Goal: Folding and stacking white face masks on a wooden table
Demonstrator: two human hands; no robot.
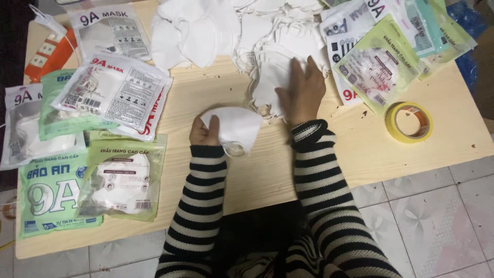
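My left hand (205, 133) grips a folded white face mask (235, 127) just above the light wooden board (216, 92). Flat on a stack of white masks (267, 72) rests my right hand (302, 92), fingers spread, palm down on the pile's right side. More loose white masks (195, 28) lie heaped at the far edge. Both arms wear black and white striped sleeves.
Sealed mask packets, white and green, lie stacked at the left (110, 92) and near left (123, 180). More packets fan out at the far right (381, 62). A yellow tape roll (409, 122) lies at the right. The board rests on a tiled floor (432, 216).
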